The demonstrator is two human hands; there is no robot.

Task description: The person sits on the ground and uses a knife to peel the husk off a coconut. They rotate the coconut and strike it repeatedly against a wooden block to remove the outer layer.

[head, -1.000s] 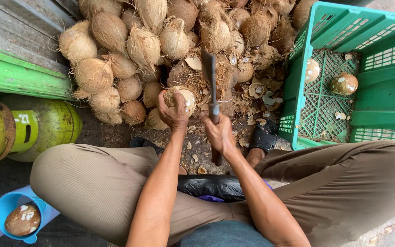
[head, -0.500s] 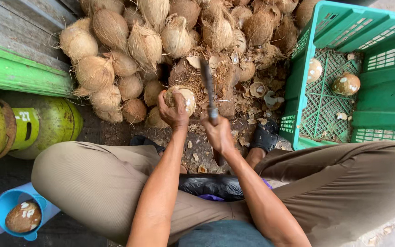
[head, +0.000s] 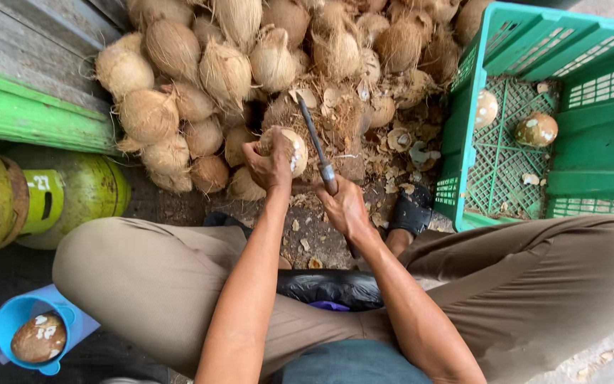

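Far left: two green gas cylinders lie on their sides beside a green painted ledge.
Lower left: a blue plastic scoop on the floor holds one peeled brown coconut.
Husk pile: a heap of fibrous, pale coconuts is stacked against the wall, just beyond the hands.
Left hand: the left hand is curled firmly around a partly trimmed coconut, fingers wrapped over its near side, holding it low in front of the pile.
Blade: a long dark machete angles up from the right hand, its edge just beside the coconut — whether it touches the shell I cannot tell.
Right hand: the right hand is clenched tight on the machete's handle, near the ground.
Handling: the coconut looks hard, round and fairly heavy, with loose fibre that could slip — best gripped across its widest part, fingers kept off the side facing the blade.
Ground: shell chips and husk scraps litter the dirt between the person's bent knees.
Right: a green plastic crate holds two peeled coconuts on its mesh floor; a dark sandal rests beside its near corner.
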